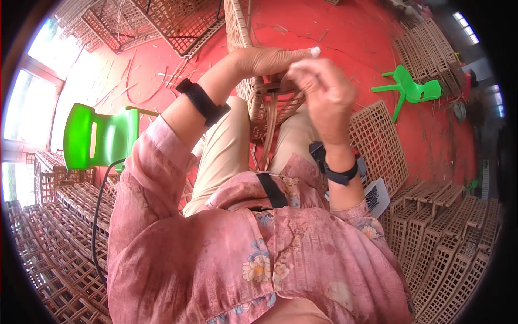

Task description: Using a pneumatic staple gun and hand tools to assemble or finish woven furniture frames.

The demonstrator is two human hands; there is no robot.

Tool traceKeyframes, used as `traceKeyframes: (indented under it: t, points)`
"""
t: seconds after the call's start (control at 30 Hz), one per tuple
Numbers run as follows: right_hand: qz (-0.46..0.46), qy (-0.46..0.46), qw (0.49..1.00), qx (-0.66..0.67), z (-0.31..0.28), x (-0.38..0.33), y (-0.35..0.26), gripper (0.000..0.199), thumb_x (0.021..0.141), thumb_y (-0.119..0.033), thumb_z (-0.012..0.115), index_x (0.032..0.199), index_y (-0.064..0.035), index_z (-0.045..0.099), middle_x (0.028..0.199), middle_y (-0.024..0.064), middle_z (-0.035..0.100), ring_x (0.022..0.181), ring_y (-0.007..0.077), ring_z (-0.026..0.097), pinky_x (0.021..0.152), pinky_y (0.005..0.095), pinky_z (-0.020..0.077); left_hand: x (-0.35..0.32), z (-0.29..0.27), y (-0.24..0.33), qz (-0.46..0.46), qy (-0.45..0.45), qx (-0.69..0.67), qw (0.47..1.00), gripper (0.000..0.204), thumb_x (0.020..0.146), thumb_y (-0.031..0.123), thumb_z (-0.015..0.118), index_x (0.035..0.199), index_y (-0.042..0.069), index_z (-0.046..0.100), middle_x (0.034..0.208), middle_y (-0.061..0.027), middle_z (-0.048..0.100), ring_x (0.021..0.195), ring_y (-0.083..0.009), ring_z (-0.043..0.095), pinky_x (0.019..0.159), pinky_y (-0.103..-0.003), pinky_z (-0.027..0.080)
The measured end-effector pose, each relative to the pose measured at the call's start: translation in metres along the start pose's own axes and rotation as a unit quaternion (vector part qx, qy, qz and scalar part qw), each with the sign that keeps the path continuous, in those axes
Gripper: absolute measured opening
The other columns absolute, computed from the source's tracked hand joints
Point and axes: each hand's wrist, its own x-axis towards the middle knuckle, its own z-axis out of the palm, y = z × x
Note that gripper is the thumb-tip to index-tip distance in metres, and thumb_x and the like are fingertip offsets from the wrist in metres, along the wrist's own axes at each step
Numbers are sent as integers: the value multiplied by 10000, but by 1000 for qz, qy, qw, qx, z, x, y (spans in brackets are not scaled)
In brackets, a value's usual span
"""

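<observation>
A woven cane panel (253, 100) with an open lattice weave stands between my knees and runs up and away over the red floor. My left hand (267, 58) lies across its near end, fingers stretched flat to the right. My right hand (319, 86) is curled next to it, pinching a thin cane strip (271, 127) that hangs down toward my lap. Both wrists carry black bands. The weave under my hands is hidden by them.
A green plastic chair (100, 137) stands at my left, a smaller green chair (411, 89) lies at the far right. Stacked woven lattice panels (442, 237) fill the right and lower left. One lattice panel (377, 143) leans by my right knee. Cane scraps litter the red floor (345, 32).
</observation>
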Motion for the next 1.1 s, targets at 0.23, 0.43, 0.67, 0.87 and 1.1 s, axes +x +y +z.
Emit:
traceKeyframes:
  t: [0.23, 0.43, 0.67, 0.87, 1.1]
  points:
    - [-46, -26, 999, 0, 5, 32, 16, 64, 812, -46, 733, 849, -22, 687, 742, 80, 693, 639, 168, 669, 583, 277, 528, -25, 1, 8, 92, 85, -86, 988, 348, 974, 261, 492, 1116, -29, 623, 1025, -132, 693, 930, -218, 682, 814, -352, 560]
    - [23, -34, 996, 75, 6, 36, 33, 75, 832, -76, 731, 881, -24, 706, 763, 71, 708, 659, 128, 668, 586, 255, 514, -63, 29, -6, 207, 215, -67, 952, 310, 944, 186, 578, 1166, -27, 615, 1094, -99, 624, 991, -210, 629, 874, -336, 508]
    - [-53, -17, 997, 61, 8, 51, 51, 92, 857, -95, 715, 910, -20, 705, 792, 77, 708, 663, 144, 672, 586, 252, 507, -44, 41, -6, 184, 351, 142, 907, 139, 762, 121, 775, 804, 15, 694, 800, -49, 606, 871, -172, 563, 769, -320, 441]
    - [-133, -86, 985, 62, -63, 39, -21, 284, 944, -199, 535, 882, 32, 687, 837, 100, 667, 704, 164, 602, 629, 235, 452, -37, 44, -22, 193, 421, 215, 860, 117, 753, 84, 731, 798, -11, 679, 960, -106, 659, 1035, -249, 574, 942, -357, 442]
    - [-156, -121, 969, 151, -58, 4, -56, 232, 831, -228, 593, 801, -4, 646, 724, 68, 550, 644, 167, 565, 529, 243, 407, -42, 41, -30, 147, 417, 232, 866, 145, 758, 128, 728, 770, -7, 677, 1069, -95, 664, 1069, -252, 552, 935, -383, 426]
